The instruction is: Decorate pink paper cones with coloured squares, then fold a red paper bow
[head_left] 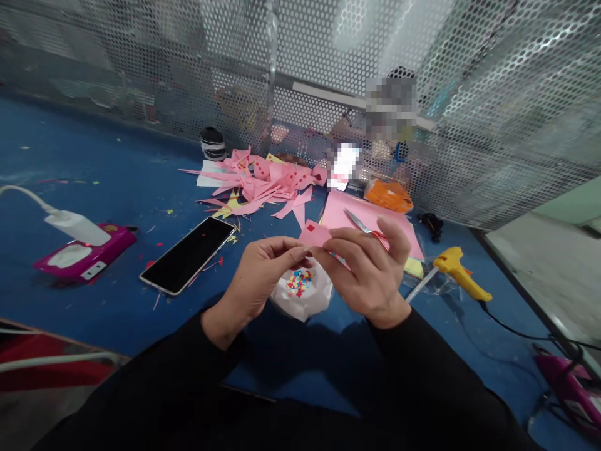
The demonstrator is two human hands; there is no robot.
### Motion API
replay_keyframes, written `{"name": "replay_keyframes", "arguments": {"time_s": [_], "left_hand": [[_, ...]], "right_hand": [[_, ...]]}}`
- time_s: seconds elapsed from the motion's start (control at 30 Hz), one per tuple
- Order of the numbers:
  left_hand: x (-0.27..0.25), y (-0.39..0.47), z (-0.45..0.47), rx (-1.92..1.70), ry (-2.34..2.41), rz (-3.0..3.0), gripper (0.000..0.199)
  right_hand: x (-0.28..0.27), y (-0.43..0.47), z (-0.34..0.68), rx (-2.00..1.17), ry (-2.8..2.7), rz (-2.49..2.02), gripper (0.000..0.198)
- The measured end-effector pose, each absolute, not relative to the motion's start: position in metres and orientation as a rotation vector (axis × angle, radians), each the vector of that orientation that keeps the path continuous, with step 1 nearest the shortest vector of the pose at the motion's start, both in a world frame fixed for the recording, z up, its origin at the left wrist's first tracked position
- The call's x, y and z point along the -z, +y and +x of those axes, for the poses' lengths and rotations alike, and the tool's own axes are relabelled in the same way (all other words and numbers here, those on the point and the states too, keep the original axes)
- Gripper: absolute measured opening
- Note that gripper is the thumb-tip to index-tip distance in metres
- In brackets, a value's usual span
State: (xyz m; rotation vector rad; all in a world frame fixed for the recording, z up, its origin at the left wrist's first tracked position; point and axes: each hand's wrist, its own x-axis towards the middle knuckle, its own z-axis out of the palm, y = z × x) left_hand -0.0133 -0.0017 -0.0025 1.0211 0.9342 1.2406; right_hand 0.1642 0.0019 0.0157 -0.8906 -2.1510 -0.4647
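Observation:
A small pink paper piece (313, 233) with a red square on it is held up between both hands. My left hand (258, 279) pinches at its lower left edge, thumb against forefinger. My right hand (364, 269) grips the paper's right side, the outer fingers raised. Just beneath them sits a white crumpled bag or dish (305, 307) with small coloured confetti bits (300, 283) in it. Fingertips hide part of the paper, so whether a tiny bit is pinched there too is unclear.
Pink paper strips (272, 181) lie heaped at the back. Scissors (359, 222) rest on pink sheets (399, 228). A yellow glue gun (457, 272) is on the right, a phone (190, 254) and purple power strip (87, 254) left. Perforated metal (225, 56) stands behind; a person is beyond it.

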Motion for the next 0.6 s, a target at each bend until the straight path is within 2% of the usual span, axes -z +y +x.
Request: {"name": "replay_keyframes", "arguments": {"time_s": [0.13, 0.37, 0.6], "left_hand": [[0.0011, -0.0026, -0.0125, -1.241, 0.921, 0.978, 0.020], [0.0001, -0.0034, -0.0124, -1.256, 0.929, 1.004, 0.023], [0.0015, -0.0022, -0.0120, -1.272, 0.914, 0.985, 0.020]], "right_hand": [[-0.0137, 0.0013, 0.1656, 0.674, -2.092, -0.731, 0.019], [-0.0193, -0.0002, 0.1644, 0.125, -2.209, -0.941, 0.023], [-0.0150, -0.0003, 0.1669, 0.263, -2.282, -0.950, 0.020]]}}
